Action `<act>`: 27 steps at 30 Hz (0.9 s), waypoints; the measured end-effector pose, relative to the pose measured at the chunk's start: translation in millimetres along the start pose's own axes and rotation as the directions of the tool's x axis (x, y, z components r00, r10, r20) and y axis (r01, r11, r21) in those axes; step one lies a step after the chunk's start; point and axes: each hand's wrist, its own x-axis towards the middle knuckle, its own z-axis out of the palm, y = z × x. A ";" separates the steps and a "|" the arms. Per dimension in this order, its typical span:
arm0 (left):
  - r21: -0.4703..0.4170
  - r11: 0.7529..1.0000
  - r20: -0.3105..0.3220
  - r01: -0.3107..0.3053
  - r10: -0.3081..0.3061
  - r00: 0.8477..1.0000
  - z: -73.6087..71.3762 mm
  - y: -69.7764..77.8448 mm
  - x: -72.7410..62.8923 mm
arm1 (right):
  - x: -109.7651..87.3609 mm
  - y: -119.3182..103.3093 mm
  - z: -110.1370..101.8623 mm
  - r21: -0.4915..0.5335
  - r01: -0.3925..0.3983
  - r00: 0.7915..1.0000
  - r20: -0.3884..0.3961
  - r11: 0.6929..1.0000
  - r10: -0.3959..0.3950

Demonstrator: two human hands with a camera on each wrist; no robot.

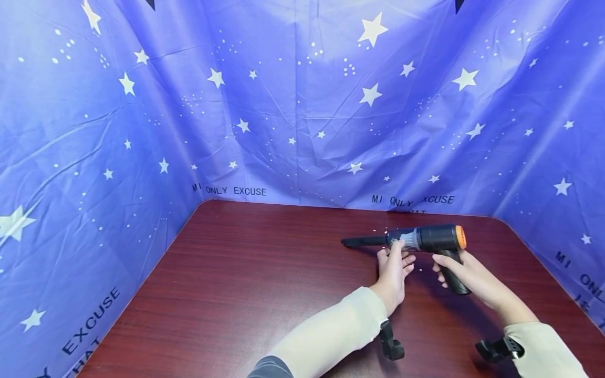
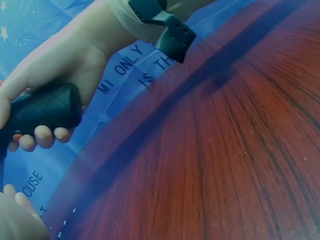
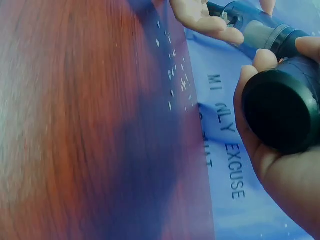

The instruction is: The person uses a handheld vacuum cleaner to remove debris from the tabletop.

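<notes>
A black handheld vacuum cleaner [image 1: 437, 238] with an orange end cap, a see-through dust cup [image 1: 408, 238] and a long thin nozzle [image 1: 364, 241] is held above the table, nozzle pointing left. My right hand [image 1: 465, 270] grips its handle [image 1: 456, 278], fingers wrapped around it. The left wrist view shows the patterned grip [image 2: 47, 107] inside that same hand. My left hand [image 1: 393, 268] holds the dust cup from below, thumb and fingers on different sides of it. Inside the cup, a pale filter [image 3: 257, 35] shows in the right wrist view.
Small white scraps [image 3: 172, 75] lie scattered on the dark red wooden table [image 1: 227, 283], beneath and behind the vacuum. Blue star-patterned cloth [image 1: 293, 105] hangs along the table's back and sides. Black camera mounts [image 1: 391, 341] are strapped at both wrists.
</notes>
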 end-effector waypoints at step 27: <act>0.223 0.971 0.138 0.085 -0.118 0.983 52.9 -16.2 -13.3 | -28.5 19.9 -32.7 -0.106 0.015 0.975 -0.218 0.994 -0.038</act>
